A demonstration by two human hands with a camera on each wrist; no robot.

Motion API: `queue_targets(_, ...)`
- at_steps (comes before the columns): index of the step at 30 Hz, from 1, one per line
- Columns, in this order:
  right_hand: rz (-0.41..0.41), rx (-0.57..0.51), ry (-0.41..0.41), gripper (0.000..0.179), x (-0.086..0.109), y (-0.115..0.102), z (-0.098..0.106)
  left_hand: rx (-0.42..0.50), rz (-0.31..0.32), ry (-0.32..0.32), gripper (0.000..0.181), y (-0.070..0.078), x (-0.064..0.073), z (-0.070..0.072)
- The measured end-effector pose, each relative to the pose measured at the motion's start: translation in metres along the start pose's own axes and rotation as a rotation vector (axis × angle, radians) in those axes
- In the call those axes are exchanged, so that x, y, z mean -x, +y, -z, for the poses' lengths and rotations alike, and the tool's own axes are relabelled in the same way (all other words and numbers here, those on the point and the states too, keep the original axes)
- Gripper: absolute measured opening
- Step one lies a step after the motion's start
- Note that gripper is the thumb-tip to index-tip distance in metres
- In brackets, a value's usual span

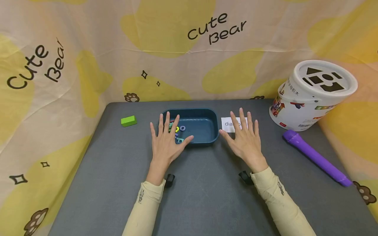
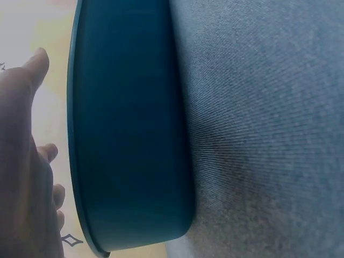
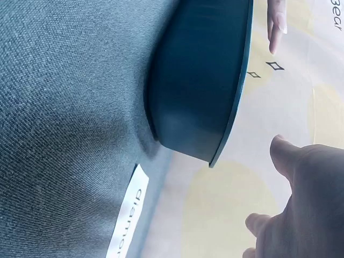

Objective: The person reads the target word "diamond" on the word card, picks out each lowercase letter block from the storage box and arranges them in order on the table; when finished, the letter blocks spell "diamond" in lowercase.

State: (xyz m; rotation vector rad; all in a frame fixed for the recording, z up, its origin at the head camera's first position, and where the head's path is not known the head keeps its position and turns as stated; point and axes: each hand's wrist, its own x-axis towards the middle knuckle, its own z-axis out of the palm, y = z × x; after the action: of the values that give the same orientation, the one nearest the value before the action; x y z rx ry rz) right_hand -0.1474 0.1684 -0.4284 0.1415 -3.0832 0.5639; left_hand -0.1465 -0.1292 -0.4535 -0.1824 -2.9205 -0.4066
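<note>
A dark blue tray (image 1: 200, 126) stands at the middle of the table, with several small colored pieces, among them a purple ring (image 1: 182, 128), at its left end. Over that left end hovers my left hand (image 1: 166, 144), fingers spread and holding nothing; it hides part of the tray and its pieces. To the right, my right hand (image 1: 244, 141) is spread too, its fingertips over a white printed card (image 1: 227, 124) and covering some of the lettering. In the right wrist view the card (image 3: 129, 212) lies flat beside the tray (image 3: 199, 80). Both hands appear raised above the table.
A green block (image 1: 128, 121) lies to the tray's left. At the back right stands a white bucket (image 1: 310, 98) with shaped holes in its lid. A purple stick (image 1: 319, 159) lies in front of it. Patterned cloth (image 1: 165, 39) hangs behind the grey table (image 1: 203, 196).
</note>
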Motion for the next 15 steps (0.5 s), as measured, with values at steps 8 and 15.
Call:
queue_targets(8, 0.007, 0.012, -0.008, 0.092, -0.002, -0.003, -0.001, -0.006, 0.015, -0.011, 0.105, -0.003, 0.0, -0.002)
queue_targets(15, 0.202, -0.056, -0.014, 0.083, -0.008, -0.017, -0.009, 0.145, 0.08, -0.011, 0.109, -0.02, 0.004, 0.001)
